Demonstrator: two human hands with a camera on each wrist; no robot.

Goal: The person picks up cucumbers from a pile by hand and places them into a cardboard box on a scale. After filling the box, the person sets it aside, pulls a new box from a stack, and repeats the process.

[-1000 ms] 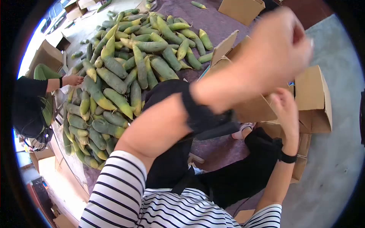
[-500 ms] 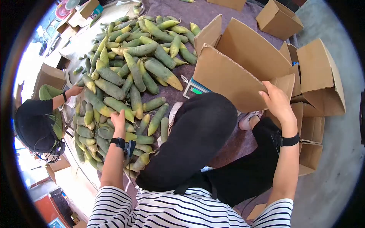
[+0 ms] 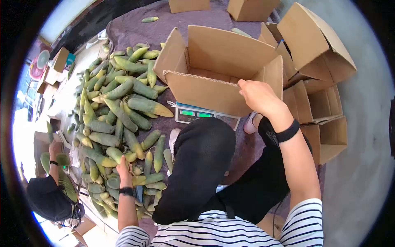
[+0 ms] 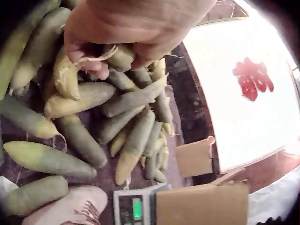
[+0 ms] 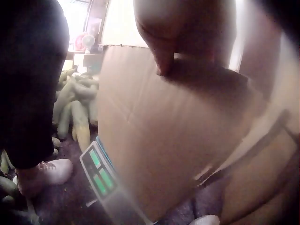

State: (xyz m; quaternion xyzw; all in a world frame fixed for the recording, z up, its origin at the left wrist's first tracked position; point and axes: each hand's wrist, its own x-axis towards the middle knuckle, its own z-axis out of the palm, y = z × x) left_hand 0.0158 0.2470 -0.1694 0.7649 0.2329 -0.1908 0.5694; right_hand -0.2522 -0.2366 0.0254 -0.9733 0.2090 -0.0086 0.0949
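Observation:
My left hand (image 3: 124, 169) is at the near part of the pile of green radishes (image 3: 111, 140). In the left wrist view the fingers of this hand (image 4: 140, 23) curl round a radish (image 4: 123, 58), whose rooted end shows between them. My right hand (image 3: 261, 96) grips the near top edge of an open cardboard box (image 3: 205, 92), thumb on the outer face. That box stands on a digital scale (image 3: 187, 116) with lit green displays. The right wrist view has the hand (image 5: 187, 33) over the box wall (image 5: 140, 122).
Several other cardboard boxes (image 3: 314, 45) stand at the right, with more at the far edge. Another person in black (image 3: 47, 195) sits at the left beside the pile. My black-clad knee (image 3: 203, 152) is between the pile and the right-hand boxes. Purple cloth (image 3: 131, 26) covers the floor.
My left hand has swung from over the boxes down to the pile. The right hand has come to the box edge, and the view has shifted so the scale and box show more fully.

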